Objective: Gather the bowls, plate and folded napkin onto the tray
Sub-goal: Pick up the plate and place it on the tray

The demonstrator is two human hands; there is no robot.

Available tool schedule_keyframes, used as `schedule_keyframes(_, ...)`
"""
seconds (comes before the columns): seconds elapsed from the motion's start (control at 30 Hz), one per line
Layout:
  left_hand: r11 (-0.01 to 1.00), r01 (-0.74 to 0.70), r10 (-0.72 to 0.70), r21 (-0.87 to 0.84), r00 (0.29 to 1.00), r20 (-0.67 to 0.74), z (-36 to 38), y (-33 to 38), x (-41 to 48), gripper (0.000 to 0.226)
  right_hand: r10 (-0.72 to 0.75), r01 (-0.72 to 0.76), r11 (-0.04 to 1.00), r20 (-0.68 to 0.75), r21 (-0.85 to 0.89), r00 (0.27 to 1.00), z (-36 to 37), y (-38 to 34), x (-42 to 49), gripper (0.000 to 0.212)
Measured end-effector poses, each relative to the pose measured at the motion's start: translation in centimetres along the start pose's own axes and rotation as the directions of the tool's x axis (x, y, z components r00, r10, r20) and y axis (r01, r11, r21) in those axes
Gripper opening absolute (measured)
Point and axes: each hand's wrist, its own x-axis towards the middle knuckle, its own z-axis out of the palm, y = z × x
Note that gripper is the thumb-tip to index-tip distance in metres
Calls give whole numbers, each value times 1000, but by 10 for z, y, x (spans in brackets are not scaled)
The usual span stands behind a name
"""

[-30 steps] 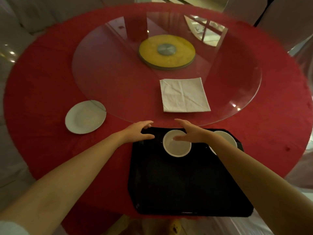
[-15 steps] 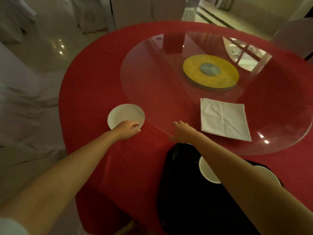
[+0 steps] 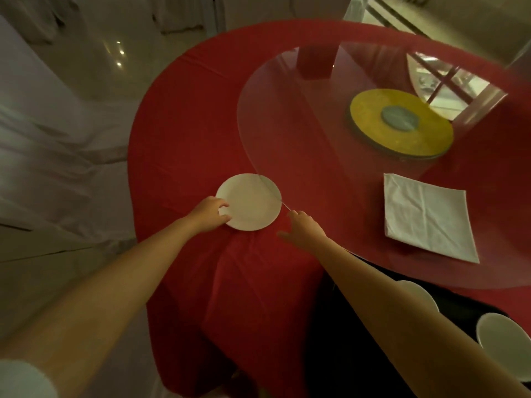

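A small white plate (image 3: 250, 201) lies on the red tablecloth, its right edge tucked under the glass turntable's rim. My left hand (image 3: 211, 212) curls its fingers over the plate's left rim. My right hand (image 3: 301, 229) hovers open just right of the plate, fingers spread and touching nothing. The folded white napkin (image 3: 425, 216) rests on the glass at the right. The black tray (image 3: 339, 340) sits at the lower right. It holds one white bowl (image 3: 505, 343) and a second bowl (image 3: 419, 294) partly hidden behind my right forearm.
The round glass turntable (image 3: 316, 124) covers the table's middle, with a yellow disc (image 3: 400, 124) under it. The red table's edge curves down at the left. White-draped chairs (image 3: 57, 153) stand beyond it on the left.
My view swung left from the tray toward the plate. Both hands left the tray; the left hand reached the plate's rim, and the right hand followed and stopped beside the plate.
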Motion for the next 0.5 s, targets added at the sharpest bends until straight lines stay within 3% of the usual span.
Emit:
schedule_keyframes(0.23, 992, 99, -104, -79, 992, -72, 1, -14, 27, 68, 126, -94, 940, -78, 327, 989, 26, -25, 18, 49)
schedule_keyframes(0.5, 993, 84, -91, -86, 993, -78, 6, -15, 63, 64, 324, -196, 783, -118, 590, 939, 47, -45, 39, 51)
